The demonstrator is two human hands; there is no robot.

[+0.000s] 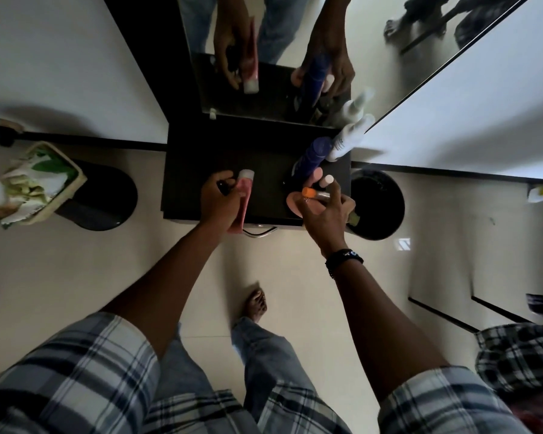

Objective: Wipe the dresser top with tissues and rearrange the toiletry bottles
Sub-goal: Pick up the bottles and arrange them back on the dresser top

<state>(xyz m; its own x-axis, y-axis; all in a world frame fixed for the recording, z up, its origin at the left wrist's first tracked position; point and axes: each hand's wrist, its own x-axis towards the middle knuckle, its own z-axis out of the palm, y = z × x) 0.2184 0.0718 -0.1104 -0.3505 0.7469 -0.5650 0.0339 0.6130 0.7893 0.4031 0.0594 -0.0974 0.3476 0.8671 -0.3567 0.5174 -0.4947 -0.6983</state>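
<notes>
Black bench (217, 151): dark top seen from above, against a mirror (264, 42); a metal drawer handle (259, 231) shows at its near edge.
Left hand (218, 198): over the near middle of the bench, fingers curled round a pink tube (244, 189); a small black item (223, 185) is also in its grip, but what it is I cannot tell.
Pink tube: white cap pointing toward the mirror, tail toward the person, lying along the hand's right side.
Right hand (323, 214): over the near right part of the bench, apart from the left hand, fingers closed round an orange-capped tube (322, 195) with the cap pointing left.
White-capped bottle (328, 179): just beyond the right hand's fingers, touching them.
Blue bottle (315, 153): leaning from the right hand's fingers toward the far right corner; whether the hand grips it I cannot tell.
White bottle (348, 137): at the far right corner by the mirror, just beside the top of the blue bottle.
Pink rounded pieces (295, 203): under and beside the right hand; blurred.
Wristband (344, 258): dark, on the right wrist.
Left of the bench: a round black stool (107, 198) carrying a pale printed bag (35, 183).
Right of the bench: a round black bin (376, 205) on the pale floor (295, 277).
</notes>
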